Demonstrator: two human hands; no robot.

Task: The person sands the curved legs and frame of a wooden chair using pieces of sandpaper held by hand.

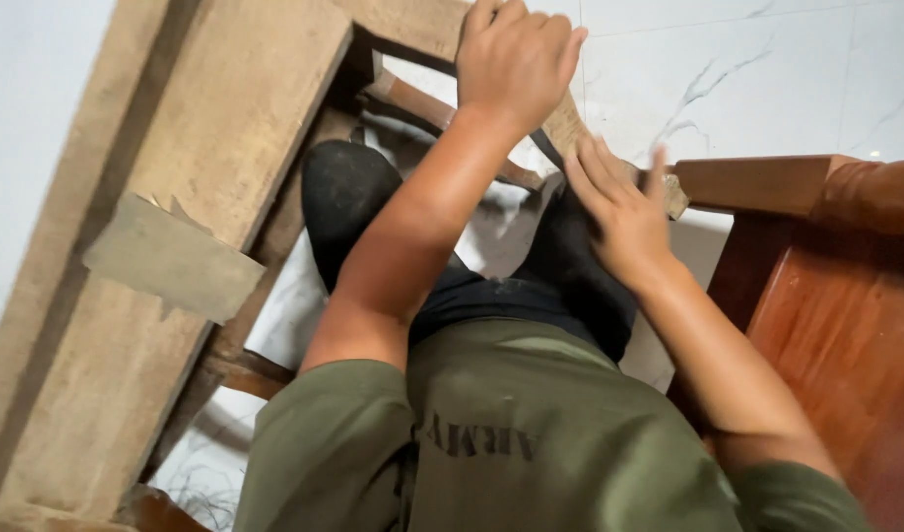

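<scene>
Hands at work on a strip of bare wood (pixel 570 123), seen from above by the person wearing the camera. The left hand (pixel 516 59) is curled into a closed grip on the far end of the strip, fingers wrapped together; the right hand (pixel 619 212) rests on its near end with fingers spread flat, not clamped. The strip lies between the knees of dark trousers (pixel 560 286), above a white marble floor (pixel 767 79). It looks light, stiff and rough-grained — likely to splinter, best held at both ends. An unfinished timber frame (pixel 205 148) leans at the left; polished reddish furniture (pixel 836 315) stands at the right. An olive shirt (pixel 531 443) fills the foreground.
</scene>
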